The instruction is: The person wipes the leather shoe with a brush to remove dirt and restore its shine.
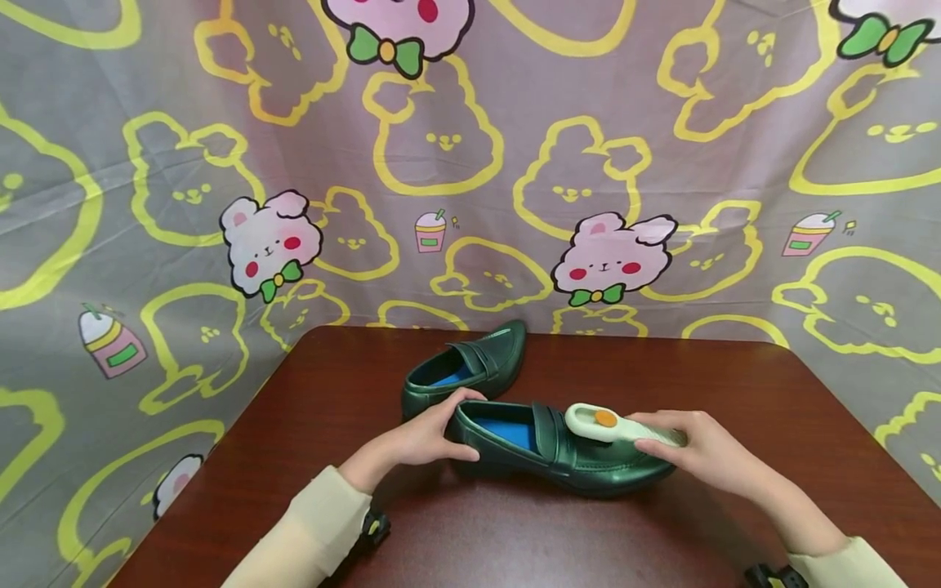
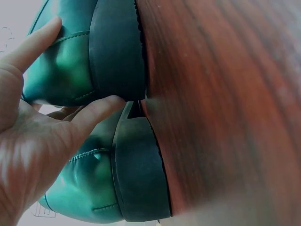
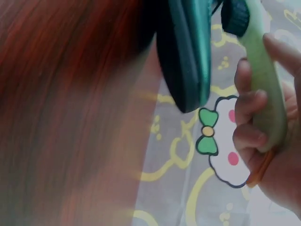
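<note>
1. Gripping the pale-green brush (image 1: 610, 425) over the near green loafer (image 1: 581, 472), the right hand (image 1: 702, 449) might skid if tilted.
2. The left hand (image 1: 422, 433) pinches that shoe's heel (image 2: 117, 52); slackness could let it swivel.
3. Such swivelling might bump the far loafer (image 1: 500, 357), behind it on the wooden table (image 1: 676, 376).

Near shoe (image 1: 555, 449) on table (image 1: 515, 539), lower centre of frame, toe to the right; far shoe (image 1: 488, 363) behind its heel end, toe toward upper right. Left hand (image 1: 430, 433) at near shoe's heel, left of centre; right hand (image 1: 698, 445) at lower right, with brush (image 1: 623, 429) extending leftward over near shoe's forepart. Cloth (image 1: 470, 216) behind table, across upper frame
</note>
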The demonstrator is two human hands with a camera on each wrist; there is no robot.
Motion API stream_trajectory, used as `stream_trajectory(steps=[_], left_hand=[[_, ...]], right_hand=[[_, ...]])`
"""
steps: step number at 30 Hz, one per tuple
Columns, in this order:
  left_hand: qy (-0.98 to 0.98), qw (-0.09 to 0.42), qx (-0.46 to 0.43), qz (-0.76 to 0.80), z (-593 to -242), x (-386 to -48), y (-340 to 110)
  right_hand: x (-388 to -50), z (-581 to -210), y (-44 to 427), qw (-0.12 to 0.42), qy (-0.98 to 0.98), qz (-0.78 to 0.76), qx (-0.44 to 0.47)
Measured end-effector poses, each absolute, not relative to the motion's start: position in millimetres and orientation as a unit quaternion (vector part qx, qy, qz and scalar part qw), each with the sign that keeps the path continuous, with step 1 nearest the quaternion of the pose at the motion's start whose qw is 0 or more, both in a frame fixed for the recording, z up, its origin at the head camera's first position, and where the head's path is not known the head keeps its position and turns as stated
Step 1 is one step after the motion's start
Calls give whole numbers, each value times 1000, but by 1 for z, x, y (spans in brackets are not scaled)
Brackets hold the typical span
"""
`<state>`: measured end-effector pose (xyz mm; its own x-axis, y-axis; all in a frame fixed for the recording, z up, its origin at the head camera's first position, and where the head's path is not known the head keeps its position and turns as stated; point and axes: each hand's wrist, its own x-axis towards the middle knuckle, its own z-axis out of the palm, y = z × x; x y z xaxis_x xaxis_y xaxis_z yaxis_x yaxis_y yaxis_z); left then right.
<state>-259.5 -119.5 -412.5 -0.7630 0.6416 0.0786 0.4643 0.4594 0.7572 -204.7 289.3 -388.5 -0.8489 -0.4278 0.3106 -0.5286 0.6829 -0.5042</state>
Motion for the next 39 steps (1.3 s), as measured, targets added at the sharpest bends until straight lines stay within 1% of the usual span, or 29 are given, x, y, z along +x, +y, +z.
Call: stream_trajectory(steps=[5, 9, 12, 15, 17, 19, 23, 27, 30, 32, 36, 39], left_hand=[[848, 111, 324, 404, -412, -260, -120], [849, 110, 325, 403, -412, -259, -120], [848, 114, 323, 404, -411, -258, -120], [849, 116, 322, 403, -410, -258, -121], [849, 115, 324, 402, -410, -259, -120], [849, 115, 325, 400, -410, -260, -120], [849, 118, 325, 400, -411, -260, -120], [847, 122, 327, 402, -412, -260, -119], [844, 124, 330, 404, -412, -260, -119], [844, 124, 330, 405, -412, -260, -120], [844, 121, 332, 403, -412, -260, -121], [842, 122, 335, 406, -412, -260, -122]], right_hand=[[-220, -394, 299, 112, -942, 244, 201], [-219, -395, 305, 127, -949, 234, 170], [-209, -393, 304, 136, -936, 264, 190], [-199, -390, 299, 140, -913, 296, 243], [-194, -389, 295, 132, -901, 304, 278], [-192, -390, 291, 125, -900, 299, 292], [-196, -397, 291, 110, -907, 297, 279], [-203, -405, 300, 147, -918, 272, 247], [-199, -408, 303, 177, -918, 266, 236], [-193, -408, 302, 173, -901, 296, 266], [-181, -406, 292, 137, -849, 354, 368], [-177, -406, 288, 131, -833, 353, 404]])
